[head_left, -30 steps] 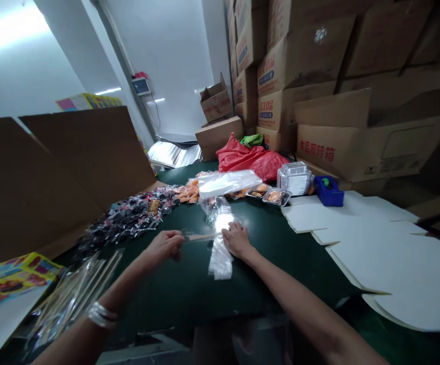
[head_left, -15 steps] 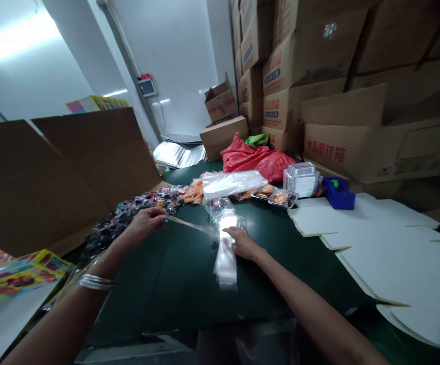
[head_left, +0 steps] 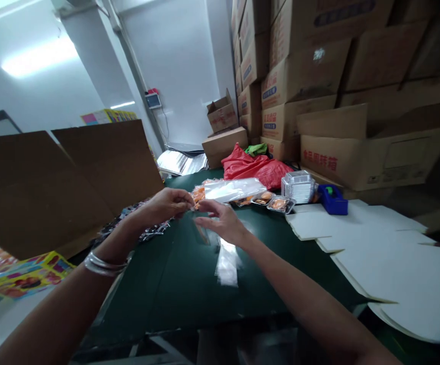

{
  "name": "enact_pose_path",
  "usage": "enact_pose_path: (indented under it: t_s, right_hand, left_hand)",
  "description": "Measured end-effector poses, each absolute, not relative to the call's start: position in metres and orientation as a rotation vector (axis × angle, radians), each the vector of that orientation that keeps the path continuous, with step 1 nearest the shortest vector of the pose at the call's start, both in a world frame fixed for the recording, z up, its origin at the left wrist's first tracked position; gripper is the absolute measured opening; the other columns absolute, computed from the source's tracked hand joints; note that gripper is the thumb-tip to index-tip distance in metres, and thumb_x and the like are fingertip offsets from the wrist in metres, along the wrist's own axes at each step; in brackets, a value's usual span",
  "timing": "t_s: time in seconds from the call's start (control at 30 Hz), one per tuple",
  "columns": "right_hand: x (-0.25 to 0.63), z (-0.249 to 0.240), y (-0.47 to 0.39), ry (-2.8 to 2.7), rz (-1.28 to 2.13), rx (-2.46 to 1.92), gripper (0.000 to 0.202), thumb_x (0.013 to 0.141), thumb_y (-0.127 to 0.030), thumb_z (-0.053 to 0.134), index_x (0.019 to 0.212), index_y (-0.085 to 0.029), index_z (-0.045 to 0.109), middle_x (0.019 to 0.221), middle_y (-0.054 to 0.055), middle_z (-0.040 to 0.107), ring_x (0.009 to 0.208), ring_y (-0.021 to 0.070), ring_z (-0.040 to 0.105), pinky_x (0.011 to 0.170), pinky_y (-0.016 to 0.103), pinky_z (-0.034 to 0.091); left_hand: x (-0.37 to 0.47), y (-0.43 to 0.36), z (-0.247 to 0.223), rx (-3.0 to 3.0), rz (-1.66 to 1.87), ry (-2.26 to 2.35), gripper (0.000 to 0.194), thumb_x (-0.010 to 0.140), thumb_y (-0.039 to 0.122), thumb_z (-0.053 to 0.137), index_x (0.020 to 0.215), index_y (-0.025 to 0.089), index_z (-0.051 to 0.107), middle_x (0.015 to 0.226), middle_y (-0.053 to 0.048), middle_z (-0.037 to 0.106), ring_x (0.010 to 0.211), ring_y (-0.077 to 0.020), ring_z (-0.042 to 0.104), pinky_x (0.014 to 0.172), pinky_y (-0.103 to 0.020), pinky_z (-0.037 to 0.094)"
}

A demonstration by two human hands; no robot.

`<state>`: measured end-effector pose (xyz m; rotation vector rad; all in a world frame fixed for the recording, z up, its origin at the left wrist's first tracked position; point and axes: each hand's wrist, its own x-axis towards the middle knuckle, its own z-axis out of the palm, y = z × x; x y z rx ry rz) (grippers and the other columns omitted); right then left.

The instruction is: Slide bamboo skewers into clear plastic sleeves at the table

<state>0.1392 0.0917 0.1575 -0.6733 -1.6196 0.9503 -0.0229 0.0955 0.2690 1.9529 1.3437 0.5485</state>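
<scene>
Blur softens your left hand (head_left: 176, 203) and right hand (head_left: 223, 223), and whatever lies at their fingertips is too small and smeared to tell. Your right hand hides part of the clear plastic sleeves (head_left: 227, 263); your left forearm (head_left: 121, 241) covers some dark packets (head_left: 155, 231). The bottom edge cuts off both your arms, the top edge the stacked cartons (head_left: 309, 76), the right edge the white boards (head_left: 402, 274).

Slim silvery bangles (head_left: 103, 264) ring the left wrist (head_left: 117, 246); both forearms (head_left: 292, 282) are bare.

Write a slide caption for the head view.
Left hand and right hand close together above a green table bearing clear plastic.
</scene>
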Motion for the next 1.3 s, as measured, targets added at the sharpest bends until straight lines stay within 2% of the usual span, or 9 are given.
enact_pose_path:
  t_s: [0.2,0.43,0.57,0.63,0.73,0.8,1.0,1.17,1.3]
  right_hand:
    - [0.134,0.167,0.087,-1.384,1.236,-0.495,0.026,0.077,-0.038,0.063,0.090,-0.016,0.066,0.074,0.001,0.066,0.067,0.0145,0.064,0.070,0.031,0.052]
    - [0.152,0.159,0.051,-1.198,1.361,-0.487,0.028,0.071,-0.039,0.071,0.085,-0.016,0.064,0.069,-0.001,0.066,0.064,0.0145,0.065,0.067,0.029,0.052]
    - [0.163,0.162,0.039,-1.284,1.234,-0.589,0.028,0.080,-0.042,0.061,0.082,-0.014,0.066,0.062,-0.001,0.065,0.055,0.0145,0.063,0.056,0.027,0.051]
    - [0.168,0.164,0.034,-1.308,1.152,-0.648,0.027,0.083,-0.040,0.058,0.083,-0.014,0.066,0.060,-0.001,0.064,0.052,0.0136,0.062,0.053,0.025,0.049]
    - [0.173,0.161,0.030,-1.278,1.090,-0.712,0.024,0.085,-0.036,0.055,0.088,-0.015,0.065,0.057,-0.001,0.062,0.049,0.0131,0.060,0.049,0.023,0.047]
    - [0.175,0.156,0.028,-1.282,1.082,-0.733,0.025,0.087,-0.037,0.052,0.092,-0.015,0.064,0.056,-0.001,0.061,0.046,0.0127,0.058,0.047,0.023,0.046]
    - [0.179,0.147,0.017,-1.390,1.020,-0.770,0.026,0.091,-0.034,0.047,0.087,-0.016,0.064,0.058,-0.002,0.057,0.050,0.0113,0.056,0.050,0.022,0.045]
    - [0.186,0.150,0.005,-1.521,0.843,-0.749,0.025,0.092,-0.020,0.041,0.100,-0.017,0.064,0.058,-0.004,0.053,0.051,0.0097,0.052,0.053,0.021,0.041]
    - [0.200,0.149,0.001,-1.746,0.647,-0.770,0.026,0.089,-0.011,0.039,0.092,-0.017,0.064,0.062,-0.003,0.056,0.056,0.0096,0.053,0.059,0.021,0.039]
  left_hand:
    - [-0.008,0.091,0.268,1.937,0.482,1.246,0.015,0.076,0.027,0.064,0.066,0.016,0.062,0.050,0.000,0.054,0.043,-0.0097,0.043,0.042,-0.020,0.032]
    - [0.006,0.083,0.257,1.957,0.492,1.093,0.023,0.078,0.036,0.059,0.064,0.017,0.057,0.051,0.001,0.050,0.046,-0.0110,0.044,0.044,-0.021,0.036]
    - [0.011,0.087,0.253,2.052,0.430,1.049,0.022,0.078,0.036,0.057,0.067,0.017,0.056,0.051,0.002,0.049,0.046,-0.0097,0.043,0.045,-0.020,0.034]
    - [0.013,0.083,0.249,2.117,0.554,1.087,0.018,0.078,0.034,0.056,0.071,0.017,0.056,0.055,0.003,0.051,0.048,-0.0095,0.045,0.047,-0.020,0.035]
    - [0.018,0.065,0.239,2.340,1.036,1.270,0.010,0.079,0.025,0.054,0.073,0.017,0.055,0.060,0.003,0.053,0.053,-0.0094,0.046,0.051,-0.020,0.036]
    - [0.021,0.049,0.232,2.573,1.185,1.273,0.010,0.082,0.021,0.053,0.074,0.017,0.057,0.063,0.002,0.055,0.056,-0.0097,0.048,0.054,-0.021,0.037]
    - [0.032,0.029,0.221,2.967,1.020,1.073,0.015,0.088,0.023,0.050,0.085,0.017,0.064,0.081,-0.005,0.064,0.074,-0.0143,0.059,0.066,-0.025,0.046]
    - [0.036,0.033,0.223,2.990,0.838,1.189,0.014,0.086,0.026,0.056,0.084,0.017,0.066,0.080,-0.004,0.068,0.073,-0.0171,0.063,0.065,-0.028,0.048]
    - [0.038,0.022,0.223,2.962,0.659,1.128,0.014,0.086,0.019,0.054,0.083,0.017,0.067,0.076,-0.003,0.069,0.071,-0.0156,0.063,0.064,-0.026,0.048]
